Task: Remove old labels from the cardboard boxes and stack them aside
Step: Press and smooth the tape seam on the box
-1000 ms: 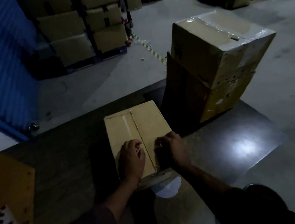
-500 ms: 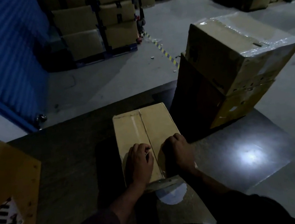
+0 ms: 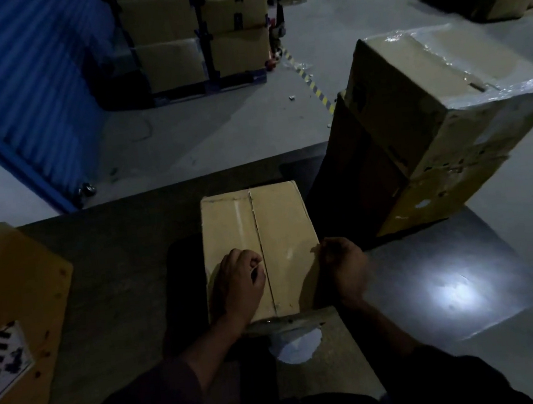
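Observation:
A small tan cardboard box (image 3: pixel 280 220) lies on a dark table (image 3: pixel 114 252), its top seam running away from me. My left hand (image 3: pixel 239 281) presses on the left flap with curled fingers beside the seam. My right hand (image 3: pixel 344 266) is closed at the box's right top edge; dim light hides whether it pinches tape or cardboard. A loose strip (image 3: pixel 289 323) hangs off the near edge above a torn white label piece (image 3: pixel 296 348).
Two larger taped boxes (image 3: pixel 414 112) are stacked askew at the table's right, close to the small box. Another box (image 3: pixel 13 297) with a striped label (image 3: pixel 0 358) sits at the left. Palletised boxes (image 3: pixel 200 36) and a blue shutter (image 3: pixel 19 80) stand beyond.
My right hand has slid from the centre seam to the box's right edge. My left hand stays on the left flap. The view has shifted slightly.

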`<act>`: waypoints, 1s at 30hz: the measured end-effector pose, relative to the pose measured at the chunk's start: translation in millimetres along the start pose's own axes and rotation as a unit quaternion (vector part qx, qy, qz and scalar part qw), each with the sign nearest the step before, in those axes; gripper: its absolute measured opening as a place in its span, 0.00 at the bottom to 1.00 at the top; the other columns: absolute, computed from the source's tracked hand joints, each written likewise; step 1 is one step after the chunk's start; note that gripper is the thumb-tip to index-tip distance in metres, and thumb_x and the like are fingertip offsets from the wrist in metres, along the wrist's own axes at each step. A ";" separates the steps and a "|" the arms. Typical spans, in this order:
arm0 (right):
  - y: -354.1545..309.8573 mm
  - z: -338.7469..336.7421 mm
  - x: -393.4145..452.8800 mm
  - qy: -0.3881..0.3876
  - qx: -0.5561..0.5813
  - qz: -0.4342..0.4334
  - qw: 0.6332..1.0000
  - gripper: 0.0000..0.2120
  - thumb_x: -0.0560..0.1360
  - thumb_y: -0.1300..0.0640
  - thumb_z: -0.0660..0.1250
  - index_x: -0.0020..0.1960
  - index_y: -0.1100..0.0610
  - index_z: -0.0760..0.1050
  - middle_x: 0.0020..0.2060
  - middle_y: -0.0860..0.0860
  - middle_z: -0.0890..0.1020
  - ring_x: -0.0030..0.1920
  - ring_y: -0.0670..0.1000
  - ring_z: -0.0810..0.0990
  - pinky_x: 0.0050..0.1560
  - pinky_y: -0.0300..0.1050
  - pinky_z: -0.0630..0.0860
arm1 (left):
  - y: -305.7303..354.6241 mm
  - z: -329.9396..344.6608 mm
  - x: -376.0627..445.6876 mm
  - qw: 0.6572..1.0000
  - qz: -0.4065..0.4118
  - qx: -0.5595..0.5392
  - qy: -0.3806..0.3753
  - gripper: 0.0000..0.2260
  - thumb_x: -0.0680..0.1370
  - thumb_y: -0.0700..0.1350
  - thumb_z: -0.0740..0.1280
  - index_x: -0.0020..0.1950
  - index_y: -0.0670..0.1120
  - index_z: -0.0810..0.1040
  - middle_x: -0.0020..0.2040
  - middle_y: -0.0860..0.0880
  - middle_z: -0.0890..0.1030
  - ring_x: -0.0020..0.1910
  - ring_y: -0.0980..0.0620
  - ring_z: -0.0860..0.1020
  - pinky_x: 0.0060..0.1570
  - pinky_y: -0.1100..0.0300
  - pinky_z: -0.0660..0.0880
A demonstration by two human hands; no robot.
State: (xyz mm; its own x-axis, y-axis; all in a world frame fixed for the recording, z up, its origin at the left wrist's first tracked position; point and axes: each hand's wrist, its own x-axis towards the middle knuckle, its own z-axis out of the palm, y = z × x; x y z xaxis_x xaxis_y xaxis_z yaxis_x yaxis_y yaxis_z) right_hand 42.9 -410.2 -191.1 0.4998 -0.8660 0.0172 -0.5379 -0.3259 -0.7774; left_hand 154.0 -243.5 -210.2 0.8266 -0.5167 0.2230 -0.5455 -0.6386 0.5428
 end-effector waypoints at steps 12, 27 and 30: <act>15.6 -7.4 6.4 -0.013 -0.100 -0.130 0.986 0.15 0.75 0.60 0.69 0.61 0.55 0.79 0.59 0.55 0.79 0.60 0.56 0.76 0.58 0.49 0.72 | 19.6 9.0 12.3 0.999 -0.038 0.010 0.030 0.04 0.72 0.41 0.69 0.40 0.46 0.74 0.38 0.47 0.75 0.41 0.45 0.74 0.42 0.53 0.68; 12.9 8.8 -17.2 -0.129 -0.312 -0.330 0.881 0.29 0.73 0.48 0.64 0.72 0.56 0.69 0.69 0.58 0.72 0.67 0.62 0.69 0.63 0.57 0.69 | 13.9 12.2 13.4 0.998 -0.025 0.050 0.035 0.03 0.73 0.45 0.67 0.41 0.48 0.74 0.38 0.48 0.76 0.41 0.45 0.75 0.42 0.51 0.71; 3.0 16.6 -19.9 -0.135 -0.298 -0.349 0.878 0.27 0.73 0.45 0.57 0.68 0.54 0.73 0.61 0.55 0.76 0.57 0.60 0.74 0.56 0.53 0.68 | 14.0 9.8 12.9 0.998 -0.019 0.052 0.032 0.03 0.73 0.45 0.68 0.41 0.47 0.75 0.39 0.48 0.76 0.42 0.45 0.75 0.43 0.52 0.69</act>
State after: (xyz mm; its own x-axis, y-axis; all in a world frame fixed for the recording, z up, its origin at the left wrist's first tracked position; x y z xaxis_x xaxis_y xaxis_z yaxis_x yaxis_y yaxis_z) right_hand 42.6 -387.6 -204.3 0.9488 -0.2800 0.1462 -0.2552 -0.9522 -0.1677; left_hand 155.7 -264.7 -207.7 0.8524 -0.4551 0.2575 -0.5221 -0.7141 0.4664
